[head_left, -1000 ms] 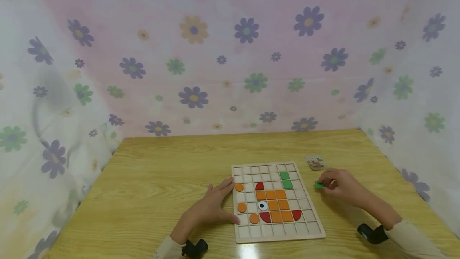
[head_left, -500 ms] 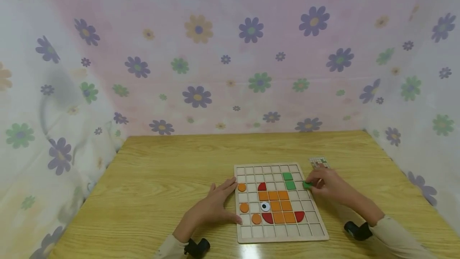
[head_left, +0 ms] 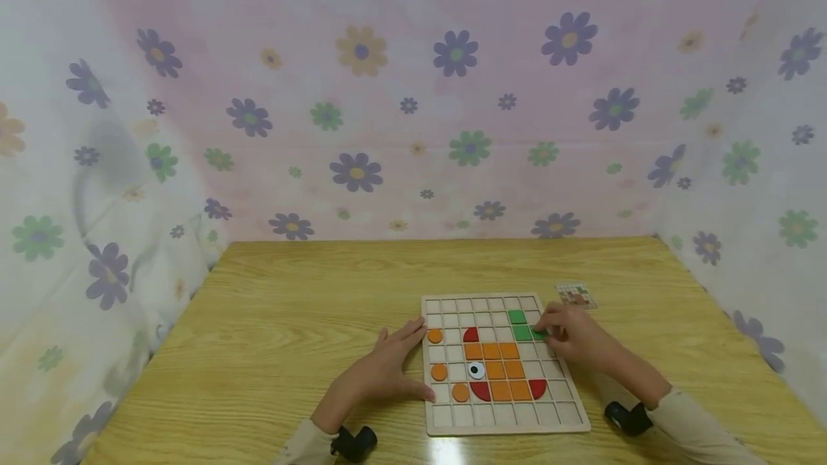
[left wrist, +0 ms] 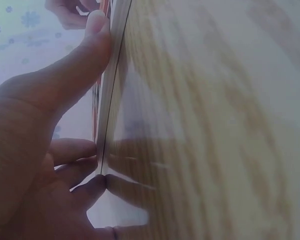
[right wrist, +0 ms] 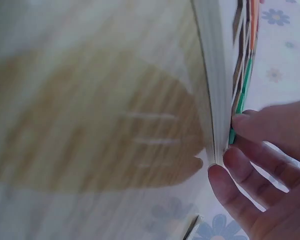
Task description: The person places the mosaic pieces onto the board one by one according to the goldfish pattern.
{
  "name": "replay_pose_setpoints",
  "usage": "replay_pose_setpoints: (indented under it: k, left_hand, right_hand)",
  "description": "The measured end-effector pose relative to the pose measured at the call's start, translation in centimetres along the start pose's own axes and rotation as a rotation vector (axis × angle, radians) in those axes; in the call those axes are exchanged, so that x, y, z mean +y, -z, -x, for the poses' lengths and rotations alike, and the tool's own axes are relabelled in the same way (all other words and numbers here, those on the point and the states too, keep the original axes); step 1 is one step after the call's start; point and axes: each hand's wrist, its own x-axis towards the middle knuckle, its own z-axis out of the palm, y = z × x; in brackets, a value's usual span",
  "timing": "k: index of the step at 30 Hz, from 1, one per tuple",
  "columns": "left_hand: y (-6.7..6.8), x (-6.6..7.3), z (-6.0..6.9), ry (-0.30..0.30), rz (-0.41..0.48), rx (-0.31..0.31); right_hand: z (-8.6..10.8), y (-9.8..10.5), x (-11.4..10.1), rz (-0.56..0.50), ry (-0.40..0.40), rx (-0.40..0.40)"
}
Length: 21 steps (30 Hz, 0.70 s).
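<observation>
My right hand (head_left: 571, 336) pinches a small green tile (head_left: 539, 334) over the right part of the wooden grid board (head_left: 507, 428). The tile sits just right of the lower of two green squares (head_left: 521, 333); its exact shape is partly hidden by the fingers. In the right wrist view, the thumb is on the green tile (right wrist: 232, 136) at the board's surface, and other fingers are near the board's edge. My left hand (head_left: 377, 372) rests against the board's left edge, fingers extended. Its thumb (left wrist: 96, 30) touches the edge in the left wrist view.
Orange squares (head_left: 493, 369), red quarter-rounds (head_left: 538, 389), orange discs (head_left: 438, 372) and an eye disc (head_left: 476, 370) lie in the grid. A small pattern card (head_left: 575, 295) lies beyond the board's right corner. Flowered cloth (head_left: 388, 92) surrounds the wooden table (head_left: 291, 307).
My right hand has moved left with the green tile, from the table beside the board to a cell next to the lower green square. My left hand has stayed at the board's edge.
</observation>
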Motion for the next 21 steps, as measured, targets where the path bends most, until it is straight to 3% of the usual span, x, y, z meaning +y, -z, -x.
replay_pose_setpoints:
  k: [8, 16, 21]
  left_hand:
    - [-0.1, 0.4, -0.3, -0.020, 0.004, -0.001]
    - [-0.1, 0.4, -0.6, 0.028, -0.013, -0.014]
    - [-0.2, 0.3, -0.6, 0.021, -0.020, -0.019]
  right_hand:
    - [0.1, 0.4, -0.6, 0.049, -0.028, 0.030]
    - [-0.2, 0.9, -1.0, -0.007, -0.115, -0.092]
    - [0.3, 1.4, -1.3, 0.006, -0.131, -0.125]
